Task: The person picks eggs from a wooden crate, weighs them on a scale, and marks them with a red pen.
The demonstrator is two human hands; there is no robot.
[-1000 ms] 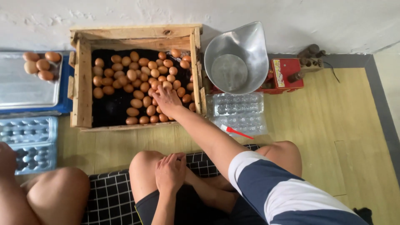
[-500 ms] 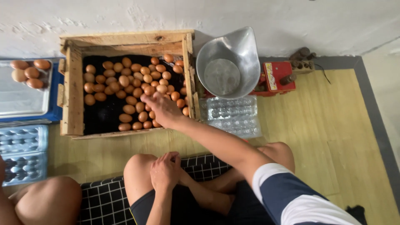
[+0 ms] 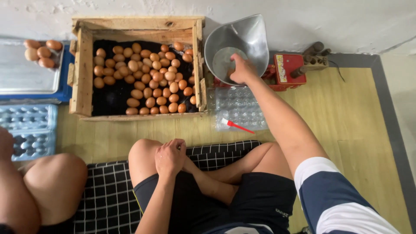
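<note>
Metal weighing pan (image 3: 255, 37) takes the right hand (image 3: 241, 69), fingers curled, apparently round an egg; dropped hard it may crack. Left hand (image 3: 170, 157) rests loosely closed on the knee.

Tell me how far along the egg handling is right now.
Done: a few brown eggs already sit on the metal tray at far left. In hand: the right hand is inside the metal scale pan; whether it holds an egg cannot be told. The left hand rests on the knee. Left: the wooden crate holds many eggs, and the clear egg tray looks unfilled.
</note>
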